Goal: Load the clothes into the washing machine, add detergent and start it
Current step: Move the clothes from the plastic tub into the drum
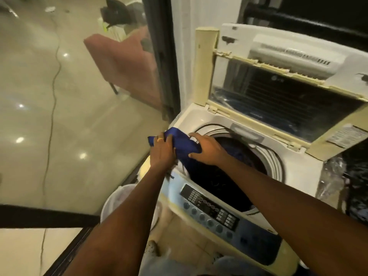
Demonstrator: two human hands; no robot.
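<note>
A white top-loading washing machine (302, 168) stands with its lid (278, 100) raised. Dark clothes lie inside its drum (225, 176). A blue garment (182, 142) hangs over the drum's left rim, partly trailing into the opening. My left hand (162, 150) grips its left end, fingers curled over the cloth. My right hand (207, 149) holds the garment's right side at the rim, thumb below and fingers over it. The control panel (211, 210) with round buttons runs along the machine's near edge.
A white laundry basket (119, 204) sits on the floor left of the machine, under my left arm. A glass partition with a dark frame (165, 76) stands to the left. Crumpled plastic (334, 176) lies to the right of the machine. An air-conditioner unit (294, 54) sits behind the lid.
</note>
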